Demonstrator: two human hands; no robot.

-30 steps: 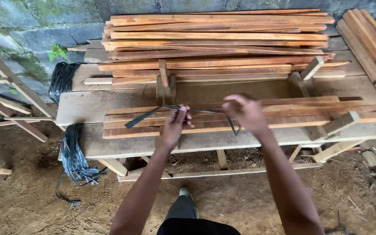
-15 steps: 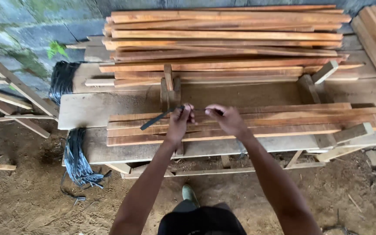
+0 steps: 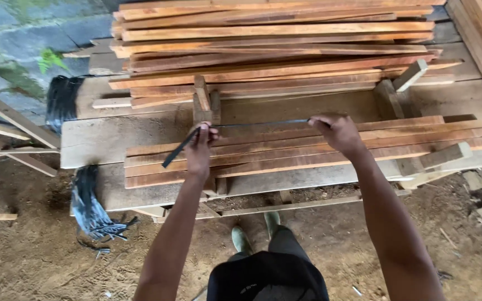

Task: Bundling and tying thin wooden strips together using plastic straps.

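Fingers of left hand (image 3: 199,146) and right hand (image 3: 335,131) both pinched shut on black strap (image 3: 258,122). Strap stretched taut between hands, long axis left-right, running along and just above slat bundle (image 3: 308,147) on workbench (image 3: 96,139). Loose tail hangs left of left hand.

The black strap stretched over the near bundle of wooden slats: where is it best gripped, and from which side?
Probably at its two ends, from above. The black strap runs taut and flat across the slat bundle, so its middle lies against wood with little to pinch. The left hand pinches it where the free tail angles down-left; the right hand grips the other end. Both ends lift clear.
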